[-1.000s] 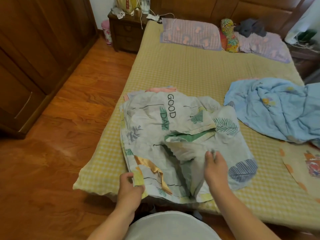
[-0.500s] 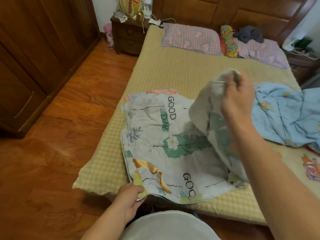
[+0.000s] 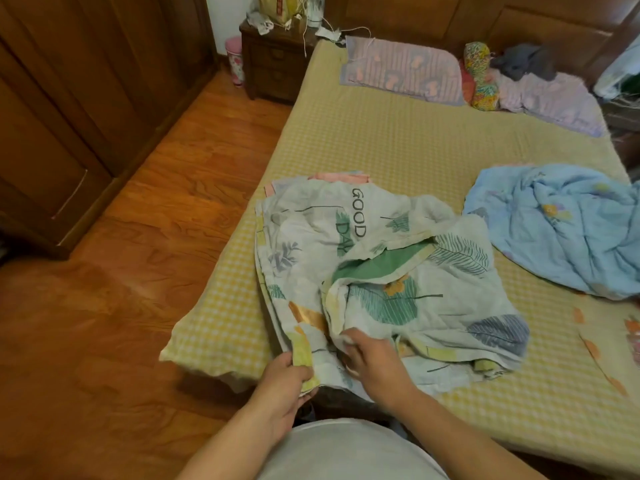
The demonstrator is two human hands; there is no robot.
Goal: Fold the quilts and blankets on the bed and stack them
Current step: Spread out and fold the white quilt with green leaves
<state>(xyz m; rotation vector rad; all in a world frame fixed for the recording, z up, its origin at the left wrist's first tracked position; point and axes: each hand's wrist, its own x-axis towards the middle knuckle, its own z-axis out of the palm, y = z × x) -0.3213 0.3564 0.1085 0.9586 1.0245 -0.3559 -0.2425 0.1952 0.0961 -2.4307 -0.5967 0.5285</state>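
- The white quilt (image 3: 349, 258) with leaf prints and the words "GOOD DAY" lies half folded at the near left corner of the bed (image 3: 398, 143), with one flap turned over its right half.
- The left hand (image 3: 282, 377) pinches the near edge of the quilt between thumb and curled fingers, at about 6 o'clock of the quilt.
- The right hand (image 3: 369, 362), just beside the left one, grips a bunch of the turned flap with curled fingers.
- A crumpled blue blanket (image 3: 561, 226) lies at 3 o'clock of the quilt, apart from it.
- Two pillows (image 3: 405, 69) lie at 12 o'clock, at the head of the bed.
- A wooden nightstand (image 3: 273, 60) stands at 11 o'clock, and a wardrobe (image 3: 69, 98) at 9 o'clock.
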